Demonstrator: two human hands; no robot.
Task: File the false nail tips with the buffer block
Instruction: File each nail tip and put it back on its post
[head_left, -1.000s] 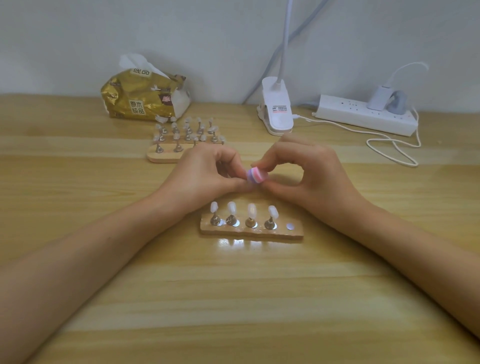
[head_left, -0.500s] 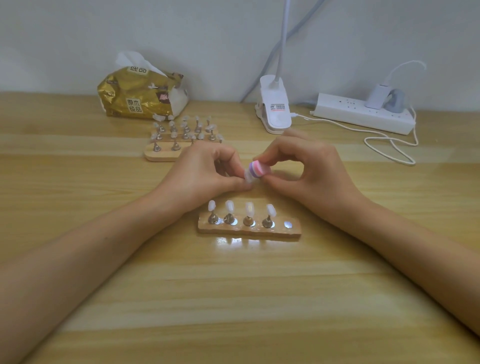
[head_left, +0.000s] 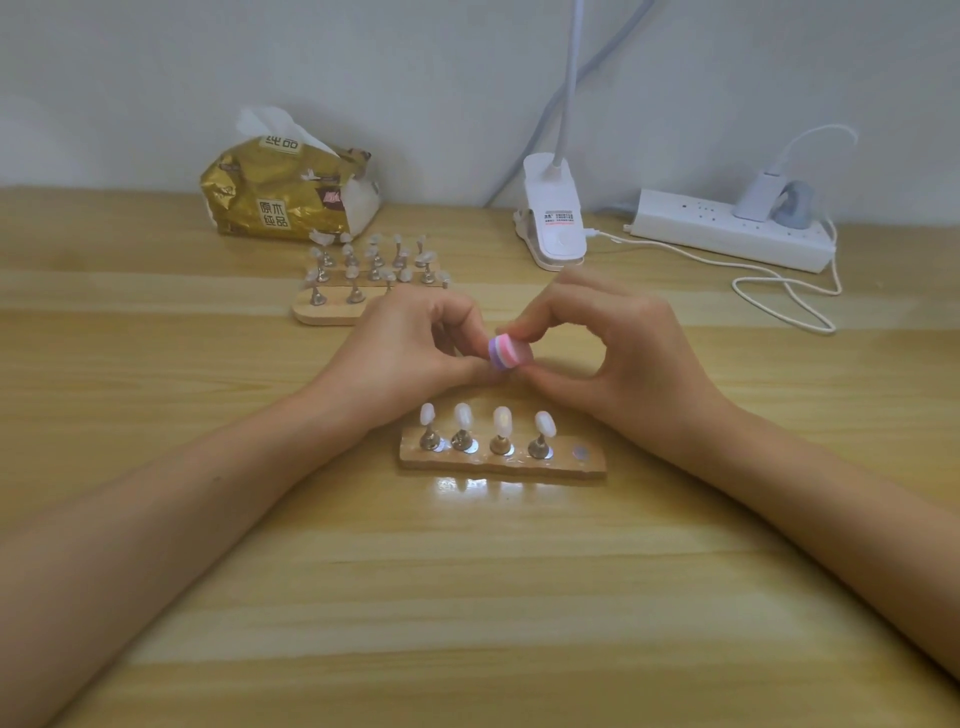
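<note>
My right hand (head_left: 618, 353) pinches a small pink-and-purple buffer block (head_left: 509, 352) between thumb and forefinger. My left hand (head_left: 410, 353) meets it from the left, its fingers curled round a nail tip that stays hidden behind them and the block. Just in front of both hands lies a small wooden stand (head_left: 501, 460) with several white nail tips (head_left: 501, 420) on metal pegs; its rightmost slot (head_left: 581, 453) is bare.
A second wooden stand (head_left: 322, 313) with several nail tips sits behind my left hand. Along the wall stand a gold tissue pack (head_left: 285, 200), a white clip lamp (head_left: 553, 221) and a power strip (head_left: 727, 234) with a looping white cable (head_left: 789, 301).
The buffer block has shifted slightly in my right hand's fingers against the left hand. Both hands stay in the same place over the near stand.
</note>
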